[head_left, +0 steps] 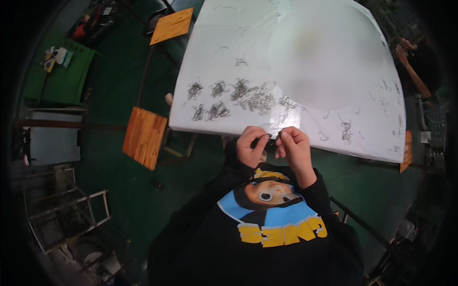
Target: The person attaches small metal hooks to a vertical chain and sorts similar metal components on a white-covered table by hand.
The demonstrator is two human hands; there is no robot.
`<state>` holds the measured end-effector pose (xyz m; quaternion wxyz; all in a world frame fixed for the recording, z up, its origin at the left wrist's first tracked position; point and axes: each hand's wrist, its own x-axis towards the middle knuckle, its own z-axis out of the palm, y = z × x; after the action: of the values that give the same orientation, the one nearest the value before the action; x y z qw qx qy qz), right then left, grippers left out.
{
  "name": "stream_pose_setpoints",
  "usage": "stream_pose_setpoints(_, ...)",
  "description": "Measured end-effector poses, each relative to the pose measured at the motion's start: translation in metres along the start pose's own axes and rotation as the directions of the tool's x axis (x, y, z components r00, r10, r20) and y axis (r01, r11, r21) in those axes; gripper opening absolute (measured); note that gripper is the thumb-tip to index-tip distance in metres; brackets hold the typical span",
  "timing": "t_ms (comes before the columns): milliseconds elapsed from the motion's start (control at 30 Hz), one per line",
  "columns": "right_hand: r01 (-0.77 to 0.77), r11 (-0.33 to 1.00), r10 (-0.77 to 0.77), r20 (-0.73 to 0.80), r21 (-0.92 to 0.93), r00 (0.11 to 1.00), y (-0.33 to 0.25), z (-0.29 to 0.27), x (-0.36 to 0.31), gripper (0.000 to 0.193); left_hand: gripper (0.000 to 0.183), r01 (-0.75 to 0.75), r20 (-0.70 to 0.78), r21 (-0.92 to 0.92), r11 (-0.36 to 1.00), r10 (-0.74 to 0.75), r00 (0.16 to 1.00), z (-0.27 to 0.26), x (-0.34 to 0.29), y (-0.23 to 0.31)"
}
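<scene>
Over the front edge of the white-covered table, my left hand and my right hand are held close together with fingertips pinched. A small dark metal piece shows between them; its exact shape is too small to make out. Beyond my hands lie several heaps of bent wire hooks, among them a tangled heap at the left and a larger one. Beside that, a spread of silvery metal pieces glints in the light. Another small heap of wire hooks lies right of my right hand.
The white table carries a large pale round sheet. Wooden stools stand at the left, near a green cabinet and a metal frame. Another person's hand is at the table's far right.
</scene>
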<state>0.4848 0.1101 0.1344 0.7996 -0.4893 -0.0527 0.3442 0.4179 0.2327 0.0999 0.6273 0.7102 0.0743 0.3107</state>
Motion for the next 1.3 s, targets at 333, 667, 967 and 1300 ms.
stream_pose_setpoints(333, 0.105, 0.984, -0.112, -0.039, -0.144, 0.993, 0.012, 0.014, 0.001, 0.008, 0.010, -0.152, 0.074, 0.222, 0.963, 0.139, 0.988, -0.017, -0.001, 0.004)
stream_pose_setpoints(667, 0.649, 0.405, -0.648, 0.299, -0.644, 0.701, 0.005, 0.019, -0.009, 0.013, 0.022, -0.112, -0.016, 0.518, 0.848, 0.141, 0.990, -0.032, 0.040, -0.073)
stream_pose_setpoints(967, 0.605, 0.367, -0.622, 0.297, -0.706, 0.724, 0.000, 0.011, -0.012, 0.013, 0.018, -0.403, 0.446, 0.673, 0.620, 0.094, 0.890, -0.076, 0.083, -0.138)
stream_pose_setpoints(1300, 0.554, 0.437, -0.601, 0.228, -0.709, 0.766, 0.007, 0.006, -0.009, 0.009, 0.009, -0.157, 0.113, 0.486, 0.860, 0.116, 0.987, -0.034, 0.062, -0.095)
